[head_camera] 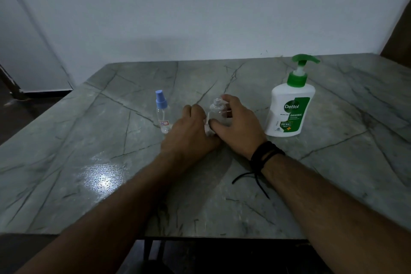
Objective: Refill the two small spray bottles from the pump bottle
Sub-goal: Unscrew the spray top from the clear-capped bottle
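The table [222,184] has a grey-green marbled top with dark veins; its far edge meets a pale wall [200,6].

Uncapped spray bottle [216,110]: small, clear, upright, threaded neck open at the top. It stands near the middle of the table, somewhat toward the far edge, between the two hands.

Right hand [238,124]: fingers curled round the right side of the uncapped spray bottle, thumb across its lower front. The hand grips the bottle body. A black cord wristband [265,154] sits on this wrist, with loose ends trailing onto the tabletop.

Left hand [189,131]: back of the hand faces the camera, knuckles raised, fingers bent toward the left side of the same bottle. The fingertips are hidden behind the hand, so contact with the bottle and any item held cannot be confirmed.

Capped spray bottle [163,113]: small, clear, upright, with a blue spray head and a white label near its base. It stands just left of the left hand, apart from it.

Pump bottle [289,109]: white, with a green pump head and a green label. It stands upright toward the far right corner of the table, near the right hand but not touching it.
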Demonstrator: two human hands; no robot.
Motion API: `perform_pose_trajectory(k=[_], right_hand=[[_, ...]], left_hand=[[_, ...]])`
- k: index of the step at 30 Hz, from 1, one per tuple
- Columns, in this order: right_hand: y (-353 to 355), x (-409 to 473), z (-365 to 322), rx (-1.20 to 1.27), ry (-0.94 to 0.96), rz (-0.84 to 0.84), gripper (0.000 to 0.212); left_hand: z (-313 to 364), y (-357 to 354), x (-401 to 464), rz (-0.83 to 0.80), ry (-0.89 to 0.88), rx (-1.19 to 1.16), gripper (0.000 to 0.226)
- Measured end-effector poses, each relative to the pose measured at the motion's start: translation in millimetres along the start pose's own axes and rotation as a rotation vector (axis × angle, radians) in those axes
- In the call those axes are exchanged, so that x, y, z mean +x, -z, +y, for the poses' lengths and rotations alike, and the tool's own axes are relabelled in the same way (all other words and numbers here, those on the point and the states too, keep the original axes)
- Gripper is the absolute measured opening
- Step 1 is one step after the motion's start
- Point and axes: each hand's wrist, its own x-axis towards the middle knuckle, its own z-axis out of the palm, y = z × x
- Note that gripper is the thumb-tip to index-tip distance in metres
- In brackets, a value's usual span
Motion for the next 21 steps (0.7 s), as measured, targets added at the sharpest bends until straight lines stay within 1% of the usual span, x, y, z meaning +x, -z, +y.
perform_pose_trajectory(k=[4, 6, 9, 16, 21], right_hand=[[-3.3, 1.5, 2.2, 0.000, 0.042, 0.091, 0.075], [-4.3, 1.5, 3.3, -0.007, 0.069, 0.151, 0.075], [-3.3, 0.1, 1.6, -0.038, 0.133, 0.227, 0.074], [0.0, -2.5, -6.7, -0.089, 0.239, 0.310, 0.066], [15.7, -14.0, -29.3, -0.062, 0.453, 0.334, 0.049]], left_hand=[[2.0, -5.4, 1.6, 0.066, -0.038, -0.142, 0.071], [3.1, -7.6, 3.2, 0.085, -0.040, -0.183, 0.072], [5.2, -9.0, 6.2, 0.070, 0.003, -0.222, 0.064], [6.5, -9.3, 10.4, 0.016, 0.027, -0.250, 0.055], [8.2, -6.5, 6.3, 0.027, 0.030, -0.224, 0.042]])
